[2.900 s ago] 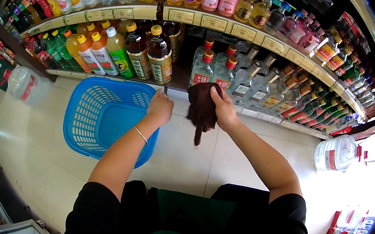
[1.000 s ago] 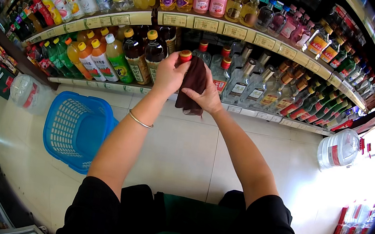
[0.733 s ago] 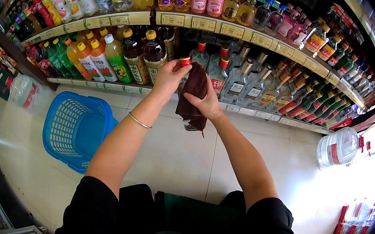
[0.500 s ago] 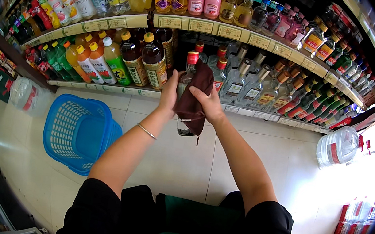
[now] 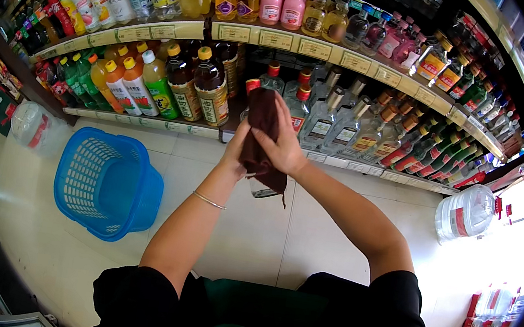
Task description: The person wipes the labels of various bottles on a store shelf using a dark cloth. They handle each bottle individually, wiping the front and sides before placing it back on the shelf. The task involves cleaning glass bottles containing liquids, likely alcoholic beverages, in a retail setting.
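In front of the lower shelf I hold up a clear glass bottle (image 5: 264, 192) with a red cap, its cap end leaning left. A dark brown cloth (image 5: 264, 114) wraps over most of it, leaving only the cap and the base showing. My left hand (image 5: 235, 150) is closed around the bottle's left side, its fingers partly hidden. From the right, my right hand (image 5: 285, 145) presses the cloth against the bottle, thumb across the front. Just behind stand red-capped clear bottles (image 5: 299, 107) on the lower shelf.
A blue plastic basket (image 5: 150, 198) stands on the tiled floor at left. Drink and liquor bottles crowd both shelves; the upper shelf's edge (image 5: 285, 39) juts out beyond my hands. Large water jugs (image 5: 465, 215) sit on the floor at right and left.
The bottle has tilted, its cap swinging left, and the cloth now covers more of it. My right hand has shifted higher along the cloth. The view has moved slightly.
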`<action>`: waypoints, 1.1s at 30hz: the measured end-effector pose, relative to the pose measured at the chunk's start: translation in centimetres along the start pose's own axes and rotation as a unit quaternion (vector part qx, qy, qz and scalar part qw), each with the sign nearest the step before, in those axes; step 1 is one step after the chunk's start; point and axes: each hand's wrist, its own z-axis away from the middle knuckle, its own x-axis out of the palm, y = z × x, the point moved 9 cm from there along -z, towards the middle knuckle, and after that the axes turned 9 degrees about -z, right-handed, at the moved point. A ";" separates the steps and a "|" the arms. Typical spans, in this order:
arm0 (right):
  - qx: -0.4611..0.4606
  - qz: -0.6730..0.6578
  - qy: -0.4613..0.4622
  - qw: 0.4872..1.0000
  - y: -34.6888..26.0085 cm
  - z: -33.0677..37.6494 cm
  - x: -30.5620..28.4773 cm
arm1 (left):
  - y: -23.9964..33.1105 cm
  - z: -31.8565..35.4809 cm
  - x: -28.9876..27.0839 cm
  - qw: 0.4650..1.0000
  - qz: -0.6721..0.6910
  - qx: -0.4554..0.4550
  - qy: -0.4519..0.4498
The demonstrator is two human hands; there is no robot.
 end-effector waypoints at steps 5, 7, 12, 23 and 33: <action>-0.041 0.075 -0.016 0.996 -2.0 3.7 0.5 | -1.9 0.2 -1.2 0.997 -0.016 -0.079 0.006; -0.051 0.119 -0.039 0.991 -2.8 5.3 1.2 | -2.3 1.3 -1.4 0.994 -0.028 -0.092 0.053; 0.002 0.059 -0.041 0.997 -0.2 5.3 1.9 | -3.6 2.5 -1.3 0.996 0.040 -0.076 -0.004; -0.107 0.051 -0.136 0.984 -3.1 6.9 2.7 | -1.9 1.0 -2.7 0.986 0.109 -0.115 -0.046; 0.223 -0.440 0.199 0.847 1.6 4.5 -3.7 | -2.6 1.8 -3.7 0.993 -0.058 -0.101 0.009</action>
